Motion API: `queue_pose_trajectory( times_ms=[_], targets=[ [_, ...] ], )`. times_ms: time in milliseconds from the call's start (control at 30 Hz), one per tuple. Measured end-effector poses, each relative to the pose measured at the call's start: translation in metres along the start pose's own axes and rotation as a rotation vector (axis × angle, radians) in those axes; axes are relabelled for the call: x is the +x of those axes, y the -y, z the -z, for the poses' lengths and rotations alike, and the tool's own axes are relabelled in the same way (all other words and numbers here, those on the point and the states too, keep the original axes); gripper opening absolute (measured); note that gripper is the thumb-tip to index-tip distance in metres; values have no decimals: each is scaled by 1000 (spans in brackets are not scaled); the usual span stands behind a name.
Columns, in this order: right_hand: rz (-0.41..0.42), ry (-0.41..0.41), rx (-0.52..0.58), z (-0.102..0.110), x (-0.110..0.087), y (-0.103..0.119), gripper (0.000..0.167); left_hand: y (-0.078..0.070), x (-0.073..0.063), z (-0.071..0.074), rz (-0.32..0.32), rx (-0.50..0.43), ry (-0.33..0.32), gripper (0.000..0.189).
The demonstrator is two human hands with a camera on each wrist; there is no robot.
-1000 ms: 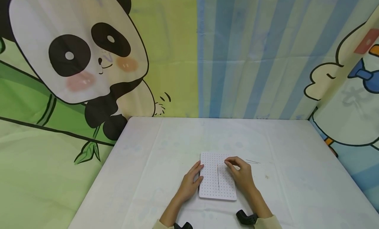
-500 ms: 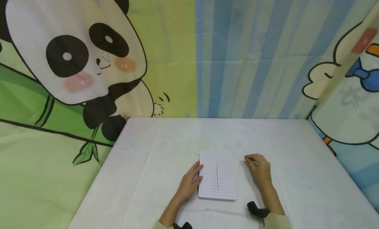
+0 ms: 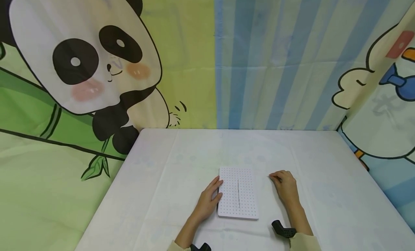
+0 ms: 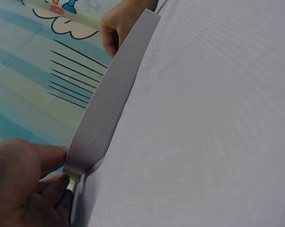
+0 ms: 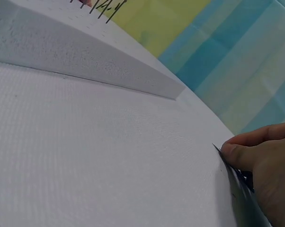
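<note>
A white pegboard full of small holes lies on the table. Several thin dark rods stand upright from it in one row, clearest in the left wrist view. At the board's left edge my left hand grips the rim, its fingertips and thumb touching it. To the right of the board my right hand is low over the table, thumb and forefinger pinched together. Between those fingertips the right wrist view shows the pointed end of a thin dark rod; most of its length is hidden by the hand.
A white cloth covers the table. Behind it hangs a printed curtain with a panda and blue stripes. Black wrist devices sit at both sleeves.
My right hand has moved from above the board rightward to where two loose rods lay, and its fingertips have closed there. The left hand and the board have stayed in place.
</note>
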State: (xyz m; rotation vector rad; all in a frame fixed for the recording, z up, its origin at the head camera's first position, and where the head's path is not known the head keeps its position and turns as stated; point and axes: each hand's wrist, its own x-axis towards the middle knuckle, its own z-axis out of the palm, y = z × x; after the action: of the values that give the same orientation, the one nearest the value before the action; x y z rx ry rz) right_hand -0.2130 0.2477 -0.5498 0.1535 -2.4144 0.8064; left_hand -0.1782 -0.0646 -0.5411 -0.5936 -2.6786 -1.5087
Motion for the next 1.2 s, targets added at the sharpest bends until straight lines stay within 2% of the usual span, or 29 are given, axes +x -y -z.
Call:
queue_pose_trajectory(
  times_ms=[367,633,867,1000,1200],
  targets=[
    [-7,36,-5,2,1,0,8,1,1,-1,3,6,7,44],
    [-10,47,-6,2,1,0,8,0,1,0,33,-5,19,45],
    [-14,71,-8,3,2,1,7,2,3,-1,-10,10,6,45],
    [-20,89,-6,1,1,1,6,1,3,-1,4,4,9,45],
    [7,40,77,-6,3,8,5,0,1,1,15,5,15,45]
  ],
)
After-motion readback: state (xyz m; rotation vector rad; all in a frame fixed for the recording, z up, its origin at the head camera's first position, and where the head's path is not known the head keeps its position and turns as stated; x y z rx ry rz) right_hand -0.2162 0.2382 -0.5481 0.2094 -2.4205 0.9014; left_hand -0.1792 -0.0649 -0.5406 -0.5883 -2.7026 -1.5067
